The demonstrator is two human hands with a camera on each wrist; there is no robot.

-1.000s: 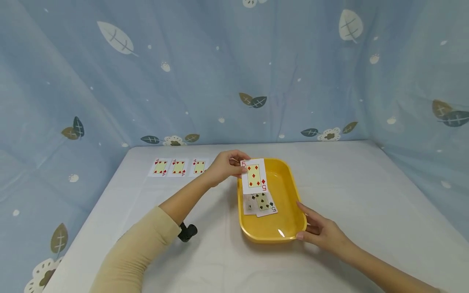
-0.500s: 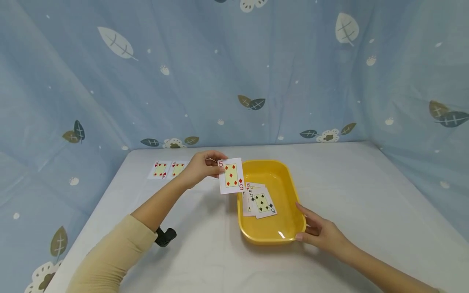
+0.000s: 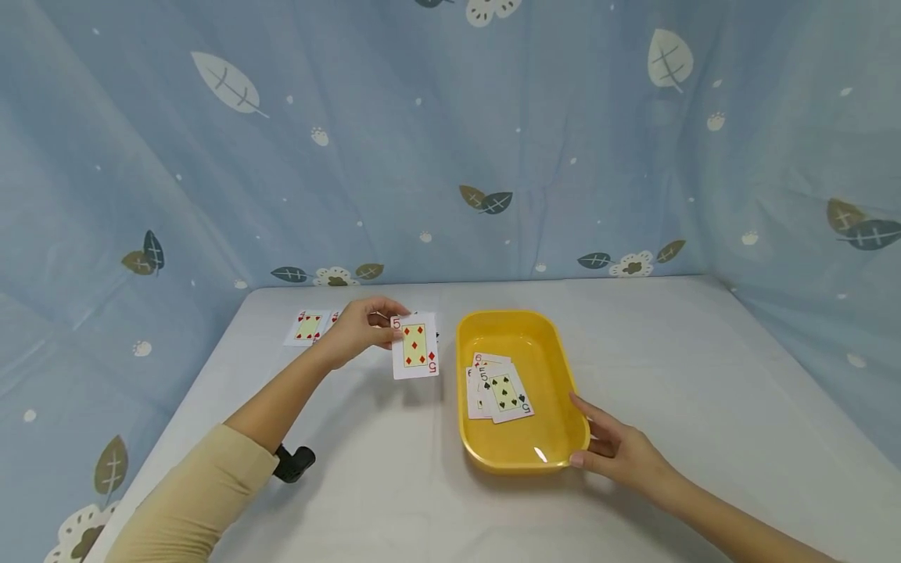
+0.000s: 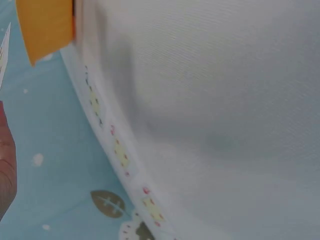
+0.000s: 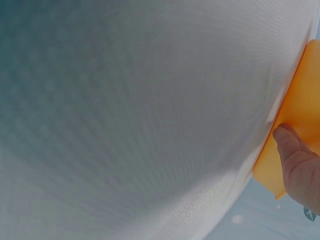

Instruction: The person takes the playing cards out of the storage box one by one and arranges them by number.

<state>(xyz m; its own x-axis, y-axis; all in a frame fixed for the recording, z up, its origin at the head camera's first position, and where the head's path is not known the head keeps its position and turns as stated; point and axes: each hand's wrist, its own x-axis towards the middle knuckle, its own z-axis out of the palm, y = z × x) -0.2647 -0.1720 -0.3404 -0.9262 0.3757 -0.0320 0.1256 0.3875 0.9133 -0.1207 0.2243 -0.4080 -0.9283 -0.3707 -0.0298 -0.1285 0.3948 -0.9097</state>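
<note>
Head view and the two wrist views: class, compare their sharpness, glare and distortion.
Head view: sharp, wide-angle bend at the edges, a small glare spot on the glossy yellow plastic tray. Left wrist view: blurred, tilted, the white tablecloth fills it. Right wrist view: close and soft, weave texture visible, a fingertip on the tray.

Head view high, wrist views close; shared yellow tray (image 3: 470, 438).

The tray (image 3: 556, 367) is plain yellow. The card (image 3: 415, 347) at its 9 o'clock is white with a cream panel and red diamonds, a red 5. Cards in the tray (image 3: 501, 389) show black spades and red numerals. The table (image 3: 704, 375) is white. The backdrop (image 3: 450, 141) is pale blue with white and olive-teal leaves. The sleeve (image 3: 190, 500) is beige.
</note>
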